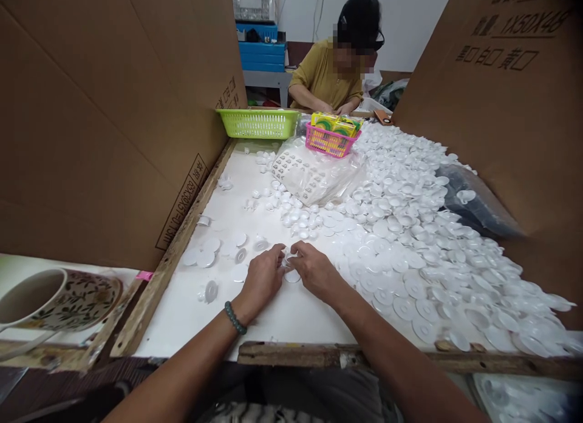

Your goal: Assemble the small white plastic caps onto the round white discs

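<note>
My left hand [264,278] and my right hand [317,272] meet over the middle of the white tabletop [268,326]. Between their pinched fingertips is a small white plastic piece [288,262], partly covered by the fingers. A flat white disc [293,277] shows just beneath it, and I cannot tell whether the two are joined. To the left of my hands lie several loose white discs [209,253], some with a raised ring. A large heap of white plastic cups and discs [401,198] spreads over the right side.
Tall cardboard boxes [113,107] wall both sides. Behind stand a green basket [259,125] and a pink basket [331,141] with yellow packets, near plastic bags [314,174]. A co-worker [337,71] sits opposite. A floral mug [91,298] is at left; wooden strips [310,354] edge the table.
</note>
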Demonstrator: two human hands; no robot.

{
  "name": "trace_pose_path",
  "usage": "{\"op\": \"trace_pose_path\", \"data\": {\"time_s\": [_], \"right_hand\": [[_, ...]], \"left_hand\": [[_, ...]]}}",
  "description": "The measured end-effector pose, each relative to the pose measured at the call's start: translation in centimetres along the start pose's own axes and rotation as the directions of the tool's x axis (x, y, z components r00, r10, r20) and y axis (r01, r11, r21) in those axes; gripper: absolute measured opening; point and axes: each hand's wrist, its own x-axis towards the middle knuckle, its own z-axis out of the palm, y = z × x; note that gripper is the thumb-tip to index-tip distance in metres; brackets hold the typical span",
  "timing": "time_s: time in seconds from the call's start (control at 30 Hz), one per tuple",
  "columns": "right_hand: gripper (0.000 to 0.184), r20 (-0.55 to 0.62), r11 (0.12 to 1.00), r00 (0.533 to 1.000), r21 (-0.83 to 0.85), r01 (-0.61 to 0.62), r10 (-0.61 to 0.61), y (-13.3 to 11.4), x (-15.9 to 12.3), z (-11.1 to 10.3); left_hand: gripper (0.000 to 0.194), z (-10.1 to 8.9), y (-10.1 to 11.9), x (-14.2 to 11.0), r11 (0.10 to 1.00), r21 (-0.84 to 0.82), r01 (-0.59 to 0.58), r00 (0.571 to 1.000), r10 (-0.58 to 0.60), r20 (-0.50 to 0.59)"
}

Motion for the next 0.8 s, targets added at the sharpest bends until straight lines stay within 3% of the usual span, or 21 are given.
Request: {"op": "trace_pose_path", "data": {"time_s": [0.1, 0.17, 0.27, 0.33, 0.43, 0.53, 0.67, 0.8], "right_hand": [[0.024, 0.017, 0.99, 0.999, -0.14, 0.032, -0.03, -0.2, 0.0, 0.0], [0.023, -0.014, 0.99, 1.0, -0.137, 0.017, -0.019, 0.0, 0.0, 0.1], [0.02, -0.103, 0.993, 0.988, 0.046, -0.109, 0.113, 0.6, 0.2, 0.2], [0.02, -0.129, 0.944, 0.957, 0.241, -0.223, 0.259, 1.0, 0.4, 0.2], [0.022, -0.052, 0.801, 0.909, 0.496, -0.337, 0.415, 1.3, 0.6, 0.0], [0.022, 0.013, 0.726, 0.882, 0.563, -0.396, 0.471, 1.5, 0.5, -0.4], [0.029, -0.053, 0.814, 0.927, 0.498, -0.298, 0.372, 1.9, 0.0, -0.9], [0.028, -0.002, 0.922, 0.977, 0.333, -0.199, 0.212, 2.1, -0.2, -0.9]], "left_hand": [[0.04, -0.4, -0.3, 0.0, 0.998, -0.059, -0.003, 1.0, 0.005, 0.028], [0.043, -0.9, -0.5, 0.1, 0.994, -0.107, -0.002, 0.998, 0.008, 0.061], [0.047, -1.4, -0.5, 0.5, 0.993, -0.114, -0.001, 0.998, 0.009, 0.068], [0.044, -1.5, -0.3, 0.9, 0.991, -0.13, -0.002, 0.999, 0.008, 0.046], [0.029, -1.3, 0.3, 1.6, 0.964, -0.265, 0.026, 0.997, -0.007, 0.072], [0.023, -0.8, 0.6, 2.3, 0.917, -0.376, 0.133, 0.987, -0.09, 0.131], [0.027, -0.5, 0.6, 3.4, 0.815, -0.469, 0.34, 0.939, -0.27, 0.211], [0.033, -0.4, 0.4, 4.5, 0.652, -0.565, 0.507, 0.861, -0.351, 0.368]]}}
